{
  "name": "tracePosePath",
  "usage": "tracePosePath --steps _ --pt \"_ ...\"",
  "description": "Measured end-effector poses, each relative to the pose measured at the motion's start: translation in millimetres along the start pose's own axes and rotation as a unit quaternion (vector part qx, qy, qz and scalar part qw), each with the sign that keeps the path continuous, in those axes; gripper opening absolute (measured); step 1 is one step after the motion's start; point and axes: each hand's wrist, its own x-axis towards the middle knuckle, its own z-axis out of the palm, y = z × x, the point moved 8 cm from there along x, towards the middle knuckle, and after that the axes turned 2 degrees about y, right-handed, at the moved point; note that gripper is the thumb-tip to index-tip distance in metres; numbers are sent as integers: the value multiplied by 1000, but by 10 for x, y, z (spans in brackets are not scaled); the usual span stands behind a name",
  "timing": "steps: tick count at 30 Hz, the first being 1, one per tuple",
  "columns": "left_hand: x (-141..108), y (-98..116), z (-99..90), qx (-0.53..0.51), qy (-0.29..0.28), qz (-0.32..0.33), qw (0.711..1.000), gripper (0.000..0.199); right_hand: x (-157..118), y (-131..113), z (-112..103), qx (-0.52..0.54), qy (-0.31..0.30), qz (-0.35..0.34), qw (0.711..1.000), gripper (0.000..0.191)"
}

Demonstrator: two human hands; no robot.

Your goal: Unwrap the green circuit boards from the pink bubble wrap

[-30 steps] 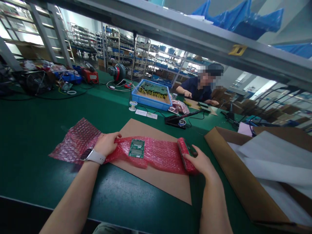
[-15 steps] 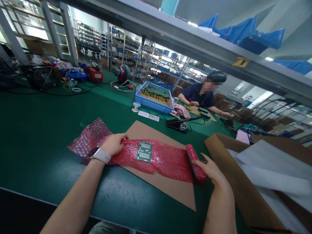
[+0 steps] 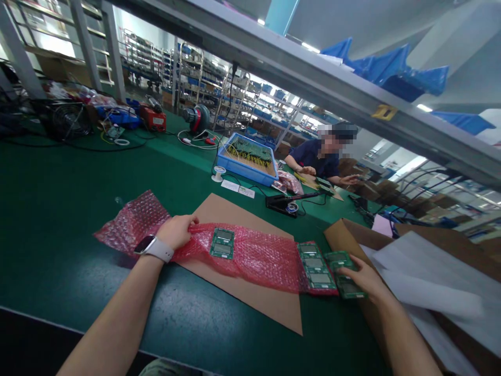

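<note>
A strip of red bubble wrap (image 3: 266, 256) lies unrolled across a brown cardboard sheet (image 3: 274, 310). My left hand (image 3: 176, 232), with a watch at the wrist, pinches the strip's upper edge near its left end. A small green circuit board (image 3: 222, 243) with two light panels rests on the strip near the middle. Over the strip's right end lies a longer green board (image 3: 316, 265) with several panels. Just right of that, my right hand (image 3: 364, 279) grips another green circuit board (image 3: 346, 277), slightly blurred, with the fingers partly covering it.
An open carton (image 3: 344, 235) with white foam sheets (image 3: 426, 261) stands close at the right. Farther back are a blue tray (image 3: 246, 167) of boards, a soldering iron stand (image 3: 279, 204) and a solder spool (image 3: 218, 174). A co-worker (image 3: 319, 154) sits across the bench.
The rolled bundle at the strip's right end has been opened out, exposing boards. My right hand has moved right with one board in it. My left hand keeps its hold on the wrap.
</note>
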Motion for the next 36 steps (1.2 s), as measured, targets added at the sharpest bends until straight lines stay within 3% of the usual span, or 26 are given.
tracePosePath --steps 3,5,7,9,10,11,12,14,15,17,19,22,24,29,36 --pt "-13 32 35 5 -14 3 1000 42 -16 -166 -72 -191 -10 -58 980 33" --pt "-21 55 52 8 -21 6 1000 41 -129 -344 -150 -260 22 -71 963 25" --pt "-28 78 57 12 -24 10 1000 38 -337 -628 -276 -265 127 -90 952 32" --pt "-34 103 49 19 -23 15 999 35 -618 -956 -222 -153 187 -139 960 41" --pt "-37 116 44 22 -23 16 999 33 -747 -1106 -79 -52 166 -164 971 46" --pt "-39 126 40 25 -23 15 999 32 -861 -1252 152 70 104 -184 975 54" --pt "-42 135 37 29 -24 14 999 32 -973 -1403 475 177 1 -188 966 66" --pt "-48 144 31 37 -25 6 999 35 -1229 -1681 1156 276 -184 -170 928 86" --pt "-51 145 27 43 -24 1 999 36 -1343 -1788 1443 276 -239 -165 916 88" --pt "-58 142 19 54 -21 -8 998 34 -1491 -1941 1845 185 -257 -193 929 80" --pt "-64 138 15 61 -18 -15 998 33 -1570 -2054 2031 15 -177 -254 951 71" --pt "-63 133 22 63 -18 -19 998 32 -1692 -2194 2149 -206 -62 -305 928 81" --pt "-54 123 32 60 -21 -22 998 32 -1735 -2249 2196 -272 -48 -306 911 83" --pt "-33 74 68 39 -33 -37 998 34 -1664 -2301 2167 -294 -95 -308 900 49" --pt "-64 96 57 22 -35 -41 998 30 -1733 -2324 2200 -316 -93 -311 891 53"
